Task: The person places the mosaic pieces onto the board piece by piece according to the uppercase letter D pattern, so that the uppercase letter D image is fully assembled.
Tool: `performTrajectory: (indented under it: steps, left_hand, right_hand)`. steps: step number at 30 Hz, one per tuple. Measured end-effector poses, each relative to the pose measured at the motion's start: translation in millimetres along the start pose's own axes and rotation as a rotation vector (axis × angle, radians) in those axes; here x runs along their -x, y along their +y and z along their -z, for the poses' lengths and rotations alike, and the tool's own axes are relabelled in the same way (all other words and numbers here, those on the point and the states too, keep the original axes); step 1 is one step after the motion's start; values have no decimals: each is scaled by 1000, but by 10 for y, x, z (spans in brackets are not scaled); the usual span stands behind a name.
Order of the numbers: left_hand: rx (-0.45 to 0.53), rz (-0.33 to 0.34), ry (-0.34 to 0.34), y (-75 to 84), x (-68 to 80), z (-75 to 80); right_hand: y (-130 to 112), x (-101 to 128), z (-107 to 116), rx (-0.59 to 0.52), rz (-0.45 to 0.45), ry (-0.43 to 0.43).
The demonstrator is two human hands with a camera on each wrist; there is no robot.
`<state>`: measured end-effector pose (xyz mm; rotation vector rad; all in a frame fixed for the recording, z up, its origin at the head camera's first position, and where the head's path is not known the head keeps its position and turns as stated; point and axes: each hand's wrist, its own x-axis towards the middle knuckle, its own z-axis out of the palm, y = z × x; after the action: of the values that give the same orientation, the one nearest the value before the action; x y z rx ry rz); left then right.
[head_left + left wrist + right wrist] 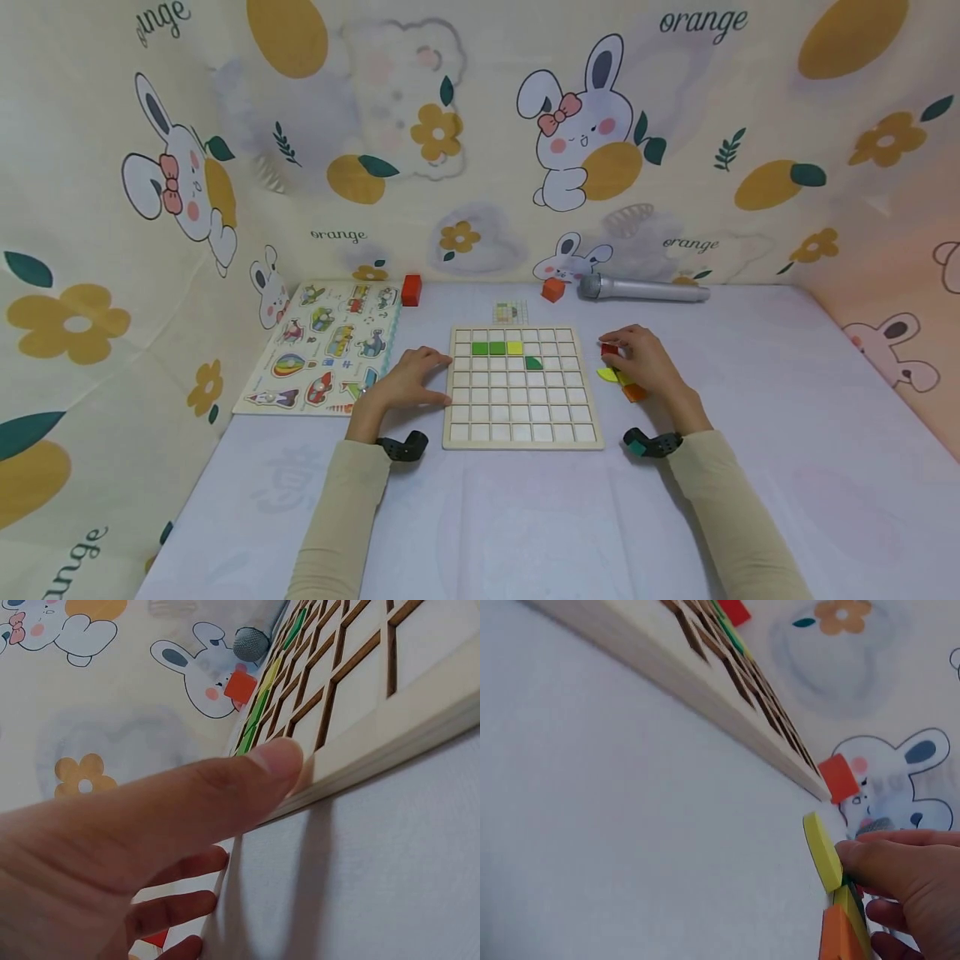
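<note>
A wooden grid board [525, 421] lies in the middle of the table, with two green tiles [488, 348], a yellow tile [514, 347] and a dark green piece [533, 362] in its upper rows. My left hand [427, 375] rests flat at the board's left edge. Its thumb [274, 761] touches the rim of the board [390, 712]. My right hand [617, 346] is over a small pile of pieces right of the board, fingers curled on a red piece [609, 351]. A yellow piece [606, 375] [823, 851] and an orange piece [635, 392] [838, 936] lie by its thumb.
A picture puzzle board [322, 346] lies to the left. At the back stand a red block [411, 289], an orange block [552, 289] and a grey microphone [645, 288], with a small pattern card [510, 312] nearer. Printed cloth walls close three sides.
</note>
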<state>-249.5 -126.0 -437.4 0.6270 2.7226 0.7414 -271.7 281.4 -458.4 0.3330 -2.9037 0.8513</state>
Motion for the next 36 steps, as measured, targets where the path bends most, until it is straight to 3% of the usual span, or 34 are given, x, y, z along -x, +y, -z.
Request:
performTrajectory:
  steps: [13, 20, 28, 36]
  left_hand:
    - [9, -16, 0, 25, 17, 23]
    - [13, -9, -1, 32, 22, 22]
    - [12, -8, 3, 14, 11, 17]
    - [10, -16, 5, -6, 0, 3]
  right_hand:
    - [40, -35, 74, 37, -15, -78]
    - [0, -24, 62, 9, 4, -51]
    - [-227, -19, -28, -74, 88, -38]
    - [-469, -18, -191, -108, 173, -91]
